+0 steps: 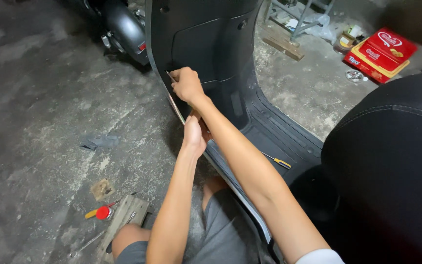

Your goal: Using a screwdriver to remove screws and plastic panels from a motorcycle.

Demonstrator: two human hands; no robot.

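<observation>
1. the right hand (187,84), upper middle of the frame, is closed in a fist against the left edge of a black scooter leg shield (211,44). its fingers are curled together around a thin tool shaft (170,76) whose tip just shows at the panel edge.
2. the left hand (195,136), just below it at centre frame, presses on a chrome trim strip (176,108) that runs down the panel's edge. its fingers are hidden behind the strip, so i cannot tell whether they are apart or clamped.
3. judged from how things lie, the work at the edge looks under way: the strip is still along the panel and footboard edge, not taken off.
4. a yellow-handled screwdriver (278,161) lies untouched on the black footboard (279,137), right of centre.
5. on the concrete floor (35,98), lower left, sit a wooden block (123,220), a red-capped tool (102,212) and a grey rag (98,142).
6. the black seat (391,161) fills the right; red boxes (379,53) lie at upper right.
</observation>
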